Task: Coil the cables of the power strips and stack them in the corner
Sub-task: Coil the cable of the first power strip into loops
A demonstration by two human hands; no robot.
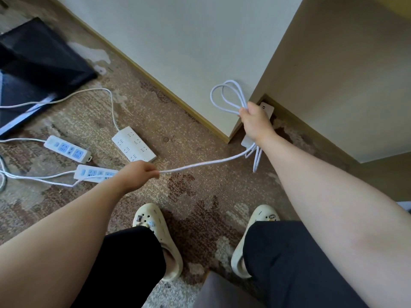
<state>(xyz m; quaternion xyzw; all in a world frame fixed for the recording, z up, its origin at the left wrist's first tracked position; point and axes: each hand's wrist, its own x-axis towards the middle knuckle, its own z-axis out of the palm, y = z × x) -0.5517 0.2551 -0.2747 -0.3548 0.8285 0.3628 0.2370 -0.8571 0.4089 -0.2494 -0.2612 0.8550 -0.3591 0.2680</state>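
Note:
My right hand (254, 121) is shut on a white power strip (266, 108) together with several loops of its white cable (224, 96), held up near the wall corner. The cable runs down to my left hand (140, 172), which pinches the slack length (200, 164). On the carpet lie three more strips: a wide white one (133, 144), a blue-faced one (67, 148), and another blue-faced one (93, 173) partly hidden by my left hand. Their cables trail off to the left.
A dark flat panel (37, 63) lies at the upper left. White wall panels (189, 52) meet at a corner edge (229, 138), with a recess to the right. My two feet in cream clogs (155, 236) stand on the patterned carpet.

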